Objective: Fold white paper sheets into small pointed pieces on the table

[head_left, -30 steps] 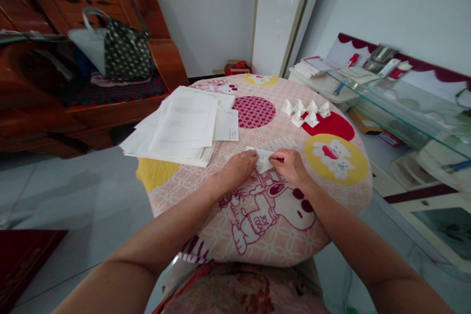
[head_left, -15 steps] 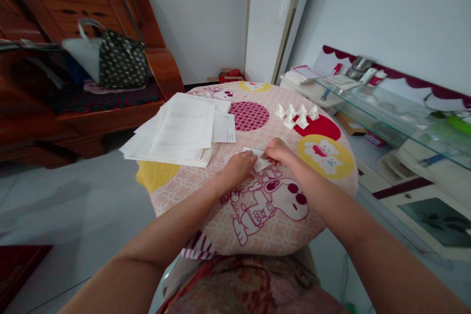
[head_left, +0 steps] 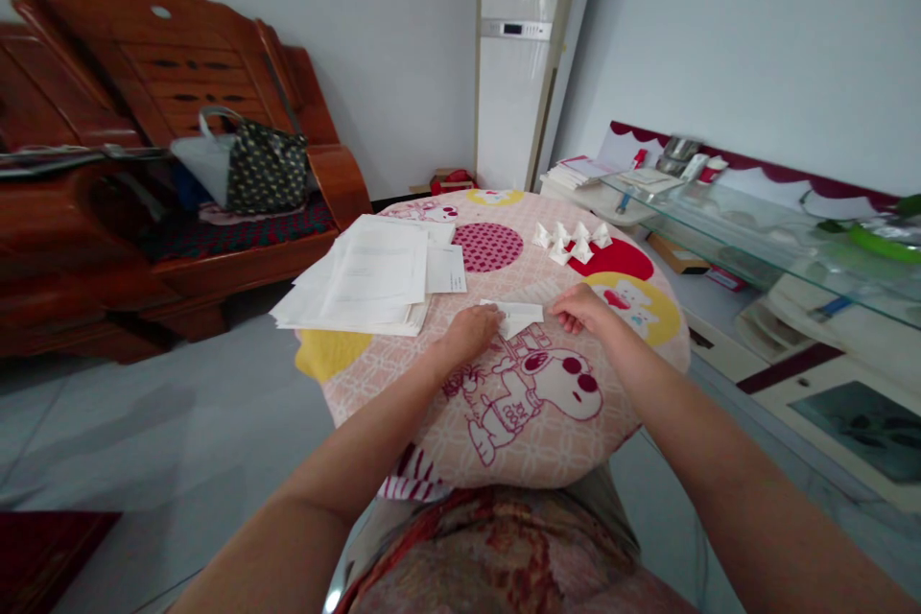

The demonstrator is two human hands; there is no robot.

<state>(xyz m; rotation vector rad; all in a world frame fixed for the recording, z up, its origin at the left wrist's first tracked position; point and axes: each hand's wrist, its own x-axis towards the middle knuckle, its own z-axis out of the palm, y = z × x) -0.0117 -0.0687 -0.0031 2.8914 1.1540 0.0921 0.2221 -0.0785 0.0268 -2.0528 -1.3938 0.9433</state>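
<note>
A small folded piece of white paper (head_left: 524, 315) with some print lies on the tablecloth, a flap sticking out toward me. My left hand (head_left: 471, 334) has its fingers closed on the paper's left end, covering that part. Just off the right end, with a narrow gap between, is my right hand (head_left: 579, 309), its fingers curled together and nothing visible in them. Beyond it, several small folded paper shapes (head_left: 581, 252) with pointed tips stand grouped on the table. To the left rests a stack of white paper sheets (head_left: 360, 273).
A patterned pink cloth covers the round table (head_left: 547, 446). At the right stands a glass-topped cabinet (head_left: 741, 230) with papers and cups. Behind on the left, a wooden sofa (head_left: 216, 67) carries a dark patterned bag (head_left: 266, 168). A tall white air conditioner (head_left: 512, 106) stands behind.
My right hand has let go of the paper and moved off to the right. My left hand stays at the paper's left end. The camera view has tilted up.
</note>
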